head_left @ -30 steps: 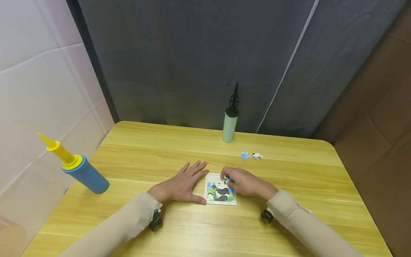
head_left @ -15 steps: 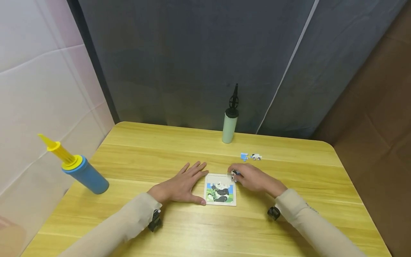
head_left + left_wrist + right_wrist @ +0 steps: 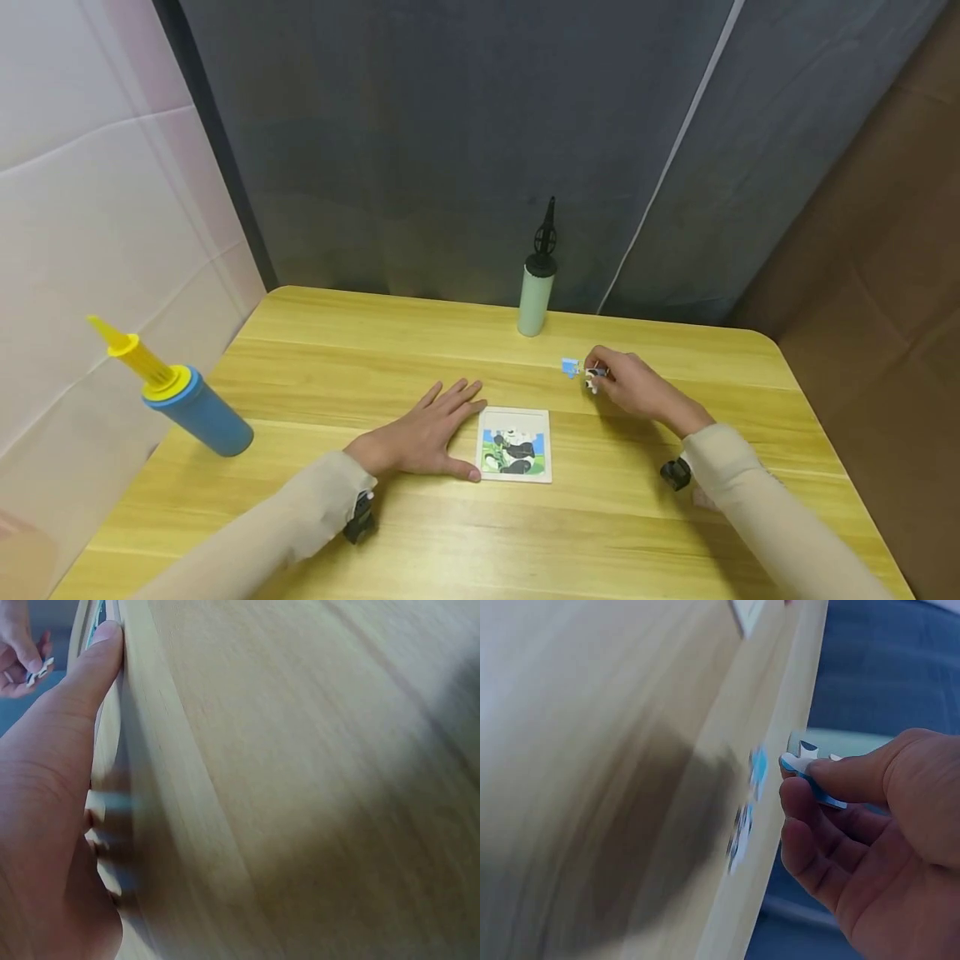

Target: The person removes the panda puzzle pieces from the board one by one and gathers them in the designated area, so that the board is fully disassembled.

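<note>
My left hand (image 3: 431, 437) lies spread on the table, its thumb and index fingertips at the left edge of a panda jigsaw puzzle in a pale frame (image 3: 545, 458). The picture fills the lower part of that frame, while its upper strip shows bare backing. Farther right, my right hand (image 3: 637, 387) pinches a black, white and blue puzzle piece (image 3: 821, 780) between thumb and fingers, raised over the table. Beneath it, a light-blue puzzle piece (image 3: 758, 771) and a white-and-black one (image 3: 740, 836) lie on the wood; the right hand hides the latter in the head view.
A green hand pump (image 3: 535, 304) with a black nozzle stands at the back of the yellow wooden table (image 3: 480, 542). On the left is a blue hand pump (image 3: 206, 417) with a yellow top. Dark cloth (image 3: 412, 150) hangs behind the table's far edge.
My right hand has lifted the puzzle piece out of the frame's upper part and carried it right and away, over the loose pieces. The left hand has stayed in place.
</note>
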A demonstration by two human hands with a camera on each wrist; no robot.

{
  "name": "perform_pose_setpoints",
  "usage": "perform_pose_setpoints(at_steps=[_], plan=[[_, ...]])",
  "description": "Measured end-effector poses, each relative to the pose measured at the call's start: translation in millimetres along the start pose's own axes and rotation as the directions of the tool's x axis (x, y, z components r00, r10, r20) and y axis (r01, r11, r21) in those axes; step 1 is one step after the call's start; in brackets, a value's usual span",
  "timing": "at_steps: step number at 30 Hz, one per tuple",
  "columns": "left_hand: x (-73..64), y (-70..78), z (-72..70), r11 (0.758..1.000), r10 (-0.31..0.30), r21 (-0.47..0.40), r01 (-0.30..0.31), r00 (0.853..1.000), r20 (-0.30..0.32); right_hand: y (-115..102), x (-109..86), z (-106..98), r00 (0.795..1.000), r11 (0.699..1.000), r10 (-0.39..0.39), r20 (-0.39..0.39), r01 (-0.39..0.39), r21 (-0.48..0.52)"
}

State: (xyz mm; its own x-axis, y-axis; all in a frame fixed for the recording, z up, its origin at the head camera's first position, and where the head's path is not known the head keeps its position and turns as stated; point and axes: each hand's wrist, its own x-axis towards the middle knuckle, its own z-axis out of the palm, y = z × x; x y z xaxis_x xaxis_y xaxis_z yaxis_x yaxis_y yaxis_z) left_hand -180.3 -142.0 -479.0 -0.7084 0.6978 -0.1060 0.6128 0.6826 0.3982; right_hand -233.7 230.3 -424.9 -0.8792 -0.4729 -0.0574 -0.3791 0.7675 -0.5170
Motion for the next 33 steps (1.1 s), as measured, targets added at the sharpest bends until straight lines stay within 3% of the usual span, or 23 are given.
perform_pose_setpoints(at_steps=[8, 14, 19, 28, 33], plan=[[0.6, -0.9, 1.1, 1.0, 0.0, 0.0, 0.0, 1.0, -0.002, 37.5, 2.2, -18.2, 0.992, 0.992, 0.128, -0.004, -0.128, 0.003], [0.4, 0.0, 0.7, 1.0, -0.001, 0.01, 0.0, 1.0, 0.006, 56.5, 5.1, -19.2, 0.985, 0.985, 0.17, 0.02, -0.17, 0.033], [0.0, -0.1, 0.6, 1.0, -0.003, 0.002, 0.003, 1.0, 0.008, 62.9, 9.1, -15.7, 0.984, 0.984, 0.172, 0.035, -0.173, 0.031], [0.9, -2.4, 2.0, 1.0, -0.003, 0.022, 0.003, 1.0, 0.008, 63.6, 16.4, -14.0, 0.99, 0.983, 0.142, -0.006, -0.142, -0.115], [0.7, -2.0, 1.6, 1.0, -0.001, 0.012, 0.001, 1.0, 0.007, 63.6, 19.7, -13.9, 0.988, 0.98, 0.156, -0.008, -0.155, -0.122]])
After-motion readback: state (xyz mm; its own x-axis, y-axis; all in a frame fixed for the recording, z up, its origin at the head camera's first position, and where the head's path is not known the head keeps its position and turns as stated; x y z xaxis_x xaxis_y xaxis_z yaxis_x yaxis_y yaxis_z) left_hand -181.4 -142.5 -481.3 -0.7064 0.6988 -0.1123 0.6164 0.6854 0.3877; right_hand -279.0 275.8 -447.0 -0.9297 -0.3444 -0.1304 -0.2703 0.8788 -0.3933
